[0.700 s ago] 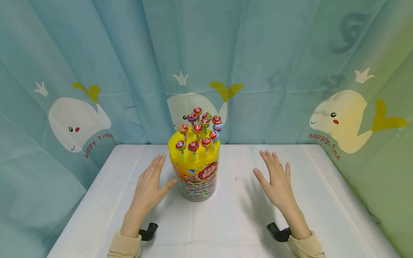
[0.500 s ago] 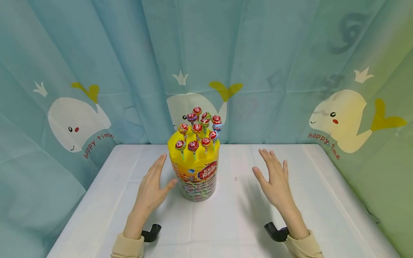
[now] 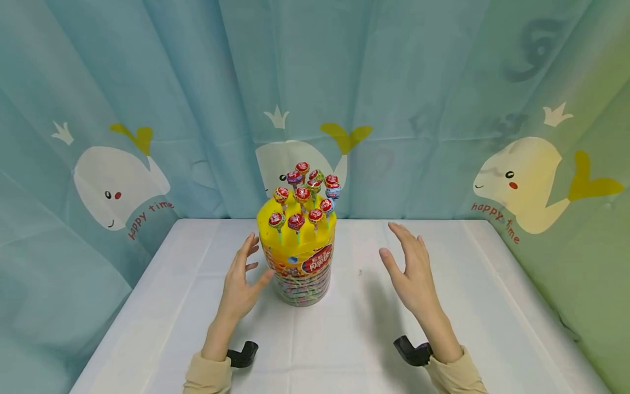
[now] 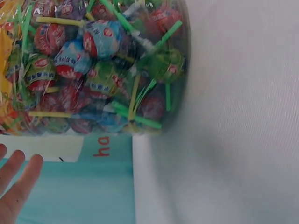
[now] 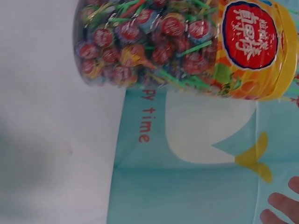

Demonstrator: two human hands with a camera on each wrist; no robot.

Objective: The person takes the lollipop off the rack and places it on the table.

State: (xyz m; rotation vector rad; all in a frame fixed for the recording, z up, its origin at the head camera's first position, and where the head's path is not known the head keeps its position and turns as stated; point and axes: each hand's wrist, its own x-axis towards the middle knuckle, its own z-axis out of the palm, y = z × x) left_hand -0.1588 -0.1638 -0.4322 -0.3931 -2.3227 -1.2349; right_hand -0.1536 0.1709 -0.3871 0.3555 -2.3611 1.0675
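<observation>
White table (image 3: 339, 342) bears an upright jar (image 3: 301, 288), its lid (image 3: 289, 247) propping lollipops (image 3: 302, 195) erect, presumably for display, the left hand (image 3: 240, 290) just beside, the right hand (image 3: 414, 280) well apart, both empty, loosely spread.

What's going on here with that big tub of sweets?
A person has both bare hands out over a white table. The left hand is close beside the lollipop tub; the right hand is farther off. Neither grips it. The tub stands upright, with lollipops sticking up from its yellow top.
</observation>
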